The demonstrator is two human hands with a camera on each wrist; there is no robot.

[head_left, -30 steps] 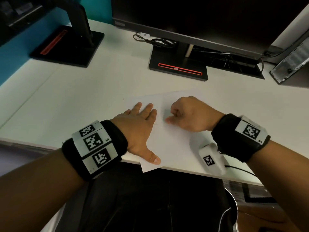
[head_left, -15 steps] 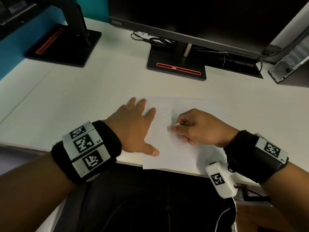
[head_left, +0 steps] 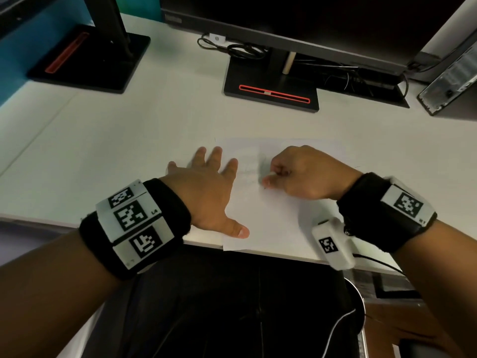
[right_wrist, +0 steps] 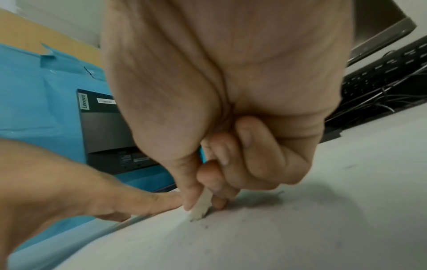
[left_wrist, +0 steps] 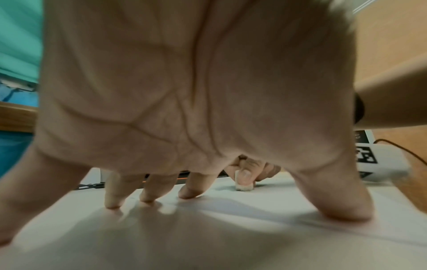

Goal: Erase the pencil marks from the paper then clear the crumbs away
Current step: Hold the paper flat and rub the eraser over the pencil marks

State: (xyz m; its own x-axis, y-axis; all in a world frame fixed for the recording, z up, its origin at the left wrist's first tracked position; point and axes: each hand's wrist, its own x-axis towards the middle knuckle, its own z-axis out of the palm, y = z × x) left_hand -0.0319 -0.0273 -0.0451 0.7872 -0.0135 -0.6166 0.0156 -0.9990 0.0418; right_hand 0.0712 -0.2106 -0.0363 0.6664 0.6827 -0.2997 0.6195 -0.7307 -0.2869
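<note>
A white sheet of paper point(head_left: 265, 218) lies on the desk, its near edge over the desk's front edge. My left hand point(head_left: 206, 192) lies flat on the paper's left side, fingers spread, thumb near the front corner. My right hand point(head_left: 304, 174) pinches a small white eraser point(head_left: 272, 173) between thumb and fingers. The eraser's tip point(right_wrist: 199, 211) presses on the paper, and small dark crumbs point(right_wrist: 205, 227) lie beside it. Faint pencil marks point(head_left: 249, 167) show left of the eraser. In the left wrist view the eraser point(left_wrist: 243, 187) stands on the paper beyond my spread fingers point(left_wrist: 196, 188).
Two black monitor stands point(head_left: 271, 91) point(head_left: 85, 63) sit at the back of the white desk point(head_left: 116, 140), with cables point(head_left: 232, 49) between them. A computer case point(head_left: 449, 86) stands at the far right. A dark chair seat point(head_left: 232, 306) is below the desk edge.
My right hand has moved the eraser back and forth over the paper, now a little farther from me than half a second ago. The left hand stays flat on the sheet.
</note>
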